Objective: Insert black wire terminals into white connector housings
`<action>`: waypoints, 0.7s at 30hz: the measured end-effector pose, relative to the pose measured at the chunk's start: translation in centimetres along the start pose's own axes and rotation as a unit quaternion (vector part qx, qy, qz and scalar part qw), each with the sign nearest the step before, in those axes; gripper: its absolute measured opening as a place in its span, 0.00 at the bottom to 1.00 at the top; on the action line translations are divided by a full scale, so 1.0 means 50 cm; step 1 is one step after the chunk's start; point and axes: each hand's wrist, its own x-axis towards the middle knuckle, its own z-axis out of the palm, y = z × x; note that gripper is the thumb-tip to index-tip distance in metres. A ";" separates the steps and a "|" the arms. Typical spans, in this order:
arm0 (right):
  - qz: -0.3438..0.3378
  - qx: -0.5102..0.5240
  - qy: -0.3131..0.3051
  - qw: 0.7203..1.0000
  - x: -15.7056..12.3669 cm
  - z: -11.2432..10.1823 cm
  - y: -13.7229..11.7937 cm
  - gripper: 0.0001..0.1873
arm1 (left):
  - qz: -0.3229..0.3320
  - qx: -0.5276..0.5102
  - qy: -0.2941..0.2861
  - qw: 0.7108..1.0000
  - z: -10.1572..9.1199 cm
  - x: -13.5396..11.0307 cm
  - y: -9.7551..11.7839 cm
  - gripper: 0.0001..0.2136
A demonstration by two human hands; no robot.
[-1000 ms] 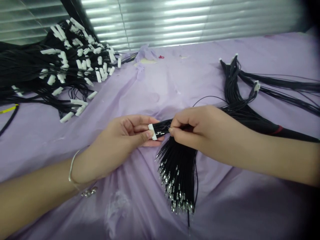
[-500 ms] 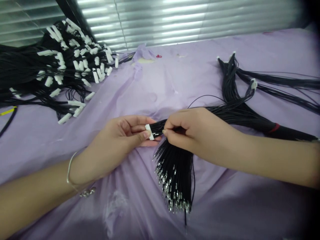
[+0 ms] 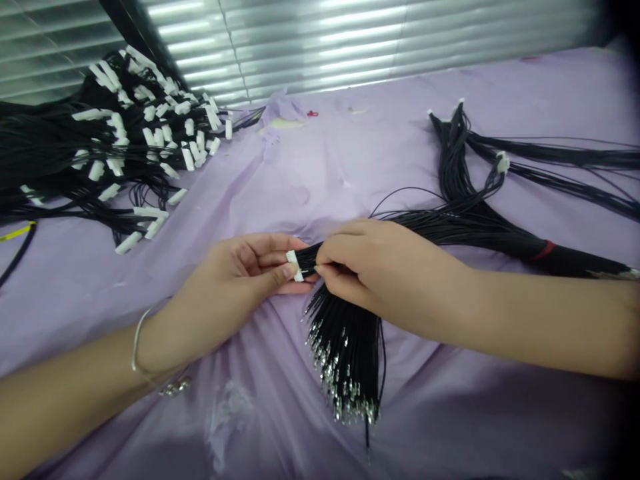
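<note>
Pinching was done mid-view: a white connector (image 3: pixel 295 266) was held by the left hand (image 3: pixel 233 273), and its black wires (image 3: pixel 345 340), hanging toward six o'clock, were gripped just behind it by the right hand (image 3: pixel 385 273).

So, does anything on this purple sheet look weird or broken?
Yes, the purple cloth has a pale, fuzzy patch below the left hand. It looks worn or torn, unlike the smooth cloth around it.
</note>
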 end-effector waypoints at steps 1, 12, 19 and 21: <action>-0.003 -0.004 -0.006 1.000 0.001 -0.001 0.001 0.08 | 0.000 0.000 -0.003 1.000 -0.001 0.001 0.000 0.07; -0.001 0.037 -0.008 0.999 0.002 0.002 0.009 0.10 | 0.003 -0.007 0.000 1.000 0.002 -0.001 0.001 0.08; -0.034 -0.028 0.023 0.999 -0.001 0.017 0.003 0.10 | 0.004 0.003 0.023 1.000 0.010 -0.004 0.001 0.10; -0.065 -0.037 0.047 0.996 -0.001 0.022 0.004 0.08 | 0.005 0.001 0.032 0.999 0.014 -0.006 0.001 0.09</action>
